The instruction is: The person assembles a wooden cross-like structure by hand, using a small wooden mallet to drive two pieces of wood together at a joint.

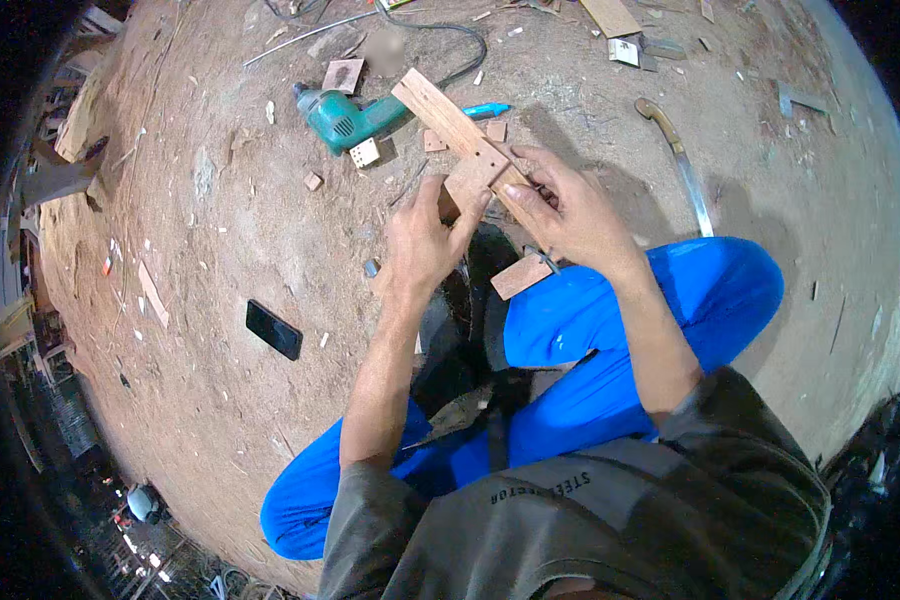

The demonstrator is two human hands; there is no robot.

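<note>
A long wooden strip (445, 117) slants across in front of me, a small square wooden plate (478, 170) with dark holes lying against it. My left hand (425, 232) is closed on the plate's near left side, thumb along its edge. Round the strip's lower part, my right hand (570, 212) is closed, with the thumb on top and the fingers partly hidden behind. Just below, a flat piece of wood (520, 277) rests by my blue-trousered leg, with a dark metal piece beside it.
A green power drill (345, 120) with a dark cord lies beyond my hands, near a blue marker (487, 110) and small wood offcuts. A phone (273, 330) lies at left. To the right are a wooden-handled blade (680, 160) and a metal square (800, 103). Scraps litter the ground.
</note>
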